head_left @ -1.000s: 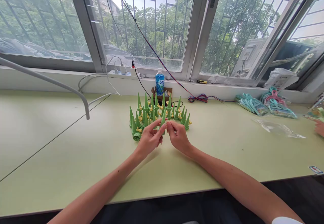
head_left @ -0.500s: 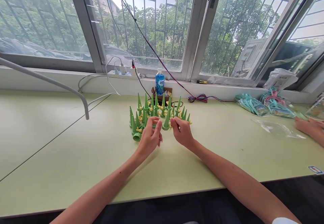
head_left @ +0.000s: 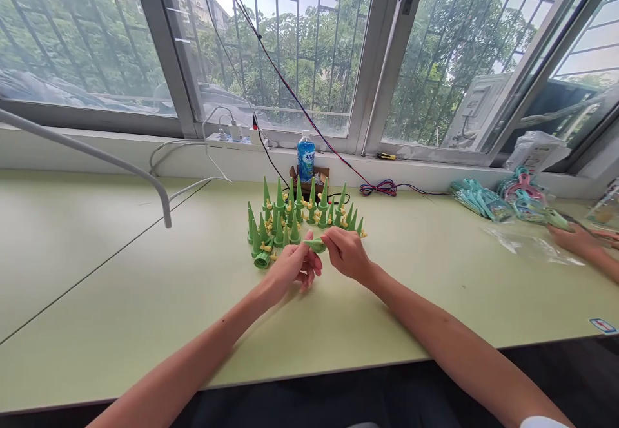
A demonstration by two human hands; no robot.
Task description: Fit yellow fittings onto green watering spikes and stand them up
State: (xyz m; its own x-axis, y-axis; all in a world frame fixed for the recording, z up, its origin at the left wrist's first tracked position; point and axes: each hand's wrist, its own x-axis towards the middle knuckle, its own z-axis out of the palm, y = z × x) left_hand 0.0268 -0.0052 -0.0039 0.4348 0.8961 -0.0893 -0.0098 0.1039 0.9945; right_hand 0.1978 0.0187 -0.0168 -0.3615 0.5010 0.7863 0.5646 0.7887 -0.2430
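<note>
A green plant watering spike [head_left: 316,245] lies sideways between my two hands, its tip pointing left. My right hand [head_left: 347,252] pinches its wide end, where any yellow valve is mostly covered by the fingers. My left hand [head_left: 294,265] has thumb and fingers closed around the pointed end, palm partly turned up. Just behind my hands stand several more green watering spikes [head_left: 294,229], points upward, with small yellow valves [head_left: 265,247] at their sides. One green spike's open threaded end [head_left: 262,260] faces me at the front left of the group.
Behind the spikes, a blue-liquid bottle [head_left: 305,157] stands by a small brown box [head_left: 325,175]. Coiled cable [head_left: 378,187] lies near the sill. Teal packaged items [head_left: 481,200] and a clear plastic bag [head_left: 532,245] are at right, near another person's hand [head_left: 575,241]. A grey tube [head_left: 120,162] arches at left.
The spike that stood upright near my right hand is now tipped sideways between both hands. My left hand has moved right onto its tip. At right, the other person's hand has lifted a green object.
</note>
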